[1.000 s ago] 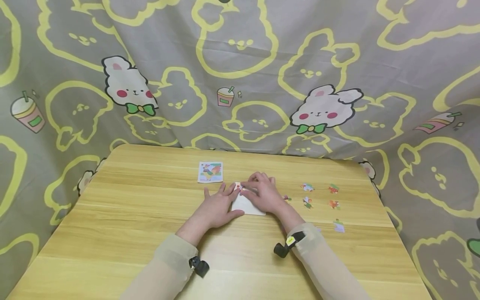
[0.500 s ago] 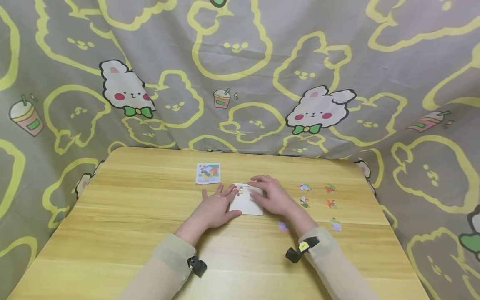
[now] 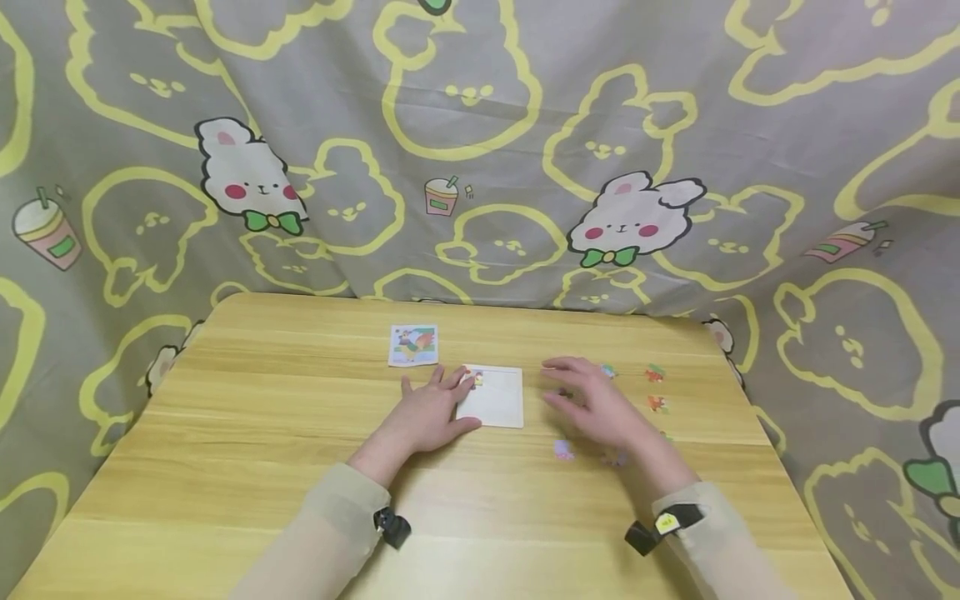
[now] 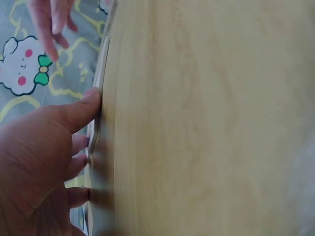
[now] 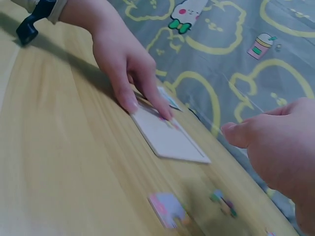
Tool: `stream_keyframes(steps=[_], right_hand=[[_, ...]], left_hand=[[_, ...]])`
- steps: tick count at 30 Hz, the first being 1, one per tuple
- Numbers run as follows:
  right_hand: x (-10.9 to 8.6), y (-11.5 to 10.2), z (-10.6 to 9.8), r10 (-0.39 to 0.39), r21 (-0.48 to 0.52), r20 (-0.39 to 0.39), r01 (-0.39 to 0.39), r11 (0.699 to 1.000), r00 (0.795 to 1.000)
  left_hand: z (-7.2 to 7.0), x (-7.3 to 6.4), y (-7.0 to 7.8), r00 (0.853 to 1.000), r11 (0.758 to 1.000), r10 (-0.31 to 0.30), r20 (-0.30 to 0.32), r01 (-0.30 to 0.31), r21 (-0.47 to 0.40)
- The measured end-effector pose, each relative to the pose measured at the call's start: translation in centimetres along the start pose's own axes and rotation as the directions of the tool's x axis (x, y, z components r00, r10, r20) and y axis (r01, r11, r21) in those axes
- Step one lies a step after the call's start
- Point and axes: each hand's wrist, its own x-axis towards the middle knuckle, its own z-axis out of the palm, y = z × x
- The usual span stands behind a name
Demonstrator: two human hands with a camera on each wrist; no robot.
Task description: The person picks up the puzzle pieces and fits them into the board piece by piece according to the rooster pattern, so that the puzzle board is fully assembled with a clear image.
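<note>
A white puzzle tray (image 3: 495,406) lies flat at mid-table, with a small coloured puzzle piece (image 3: 478,379) in its upper left corner. My left hand (image 3: 426,415) rests on the tray's left side, fingers spread; its thumb (image 4: 83,110) lies at the near edge. To the right of the tray, my right hand (image 3: 600,407) hovers above the table with thumb and fingers apart and nothing between them. Below it in the right wrist view are a lilac puzzle piece (image 5: 166,209) and a multicoloured piece (image 5: 224,202). The hand and forearm hide some pieces in the head view.
A square picture card (image 3: 413,346) with a colourful bird lies behind the left hand. Farther right are red-orange puzzle pieces (image 3: 657,403) and a blue-green one (image 3: 608,370). A patterned curtain (image 3: 510,150) hangs along the table's back edge.
My right hand has left the tray's upper left area and moved right towards the loose pieces, uncovering the piece in the corner. The left hand stays on the tray.
</note>
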Motion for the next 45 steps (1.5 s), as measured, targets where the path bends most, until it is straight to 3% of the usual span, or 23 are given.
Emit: stream_keyframes(steps=[8, 18, 24, 31, 45], right_hand=[[-2.5, 2.2, -1.8, 0.052, -0.004, -0.038, -0.053, 0.999, 0.998], [-4.1, 4.3, -3.4, 0.153, 0.034, -0.042, -0.152, 0.988, 0.987], [-4.3, 6.1, -3.8, 0.185, 0.050, -0.075, -0.182, 0.982, 0.980], [-4.5, 7.6, -4.0, 0.234, 0.063, -0.060, -0.230, 0.971, 0.970], [-3.7, 10.2, -3.4, 0.308, -0.023, -0.064, -0.310, 0.950, 0.949]], left_hand=[[-0.5, 0.0, 0.1, 1.000, 1.000, -0.011, 0.008, 0.011, -0.003], [-0.4, 0.2, 0.2, 1.000, 1.000, -0.011, 0.011, 0.011, 0.013], [-0.6, 0.2, 0.2, 1.000, 1.000, -0.017, 0.010, 0.017, 0.010], [-0.8, 0.1, 0.2, 1.000, 1.000, -0.014, 0.009, 0.014, -0.006], [-0.3, -0.1, 0.3, 1.000, 1.000, -0.016, 0.003, 0.016, -0.023]])
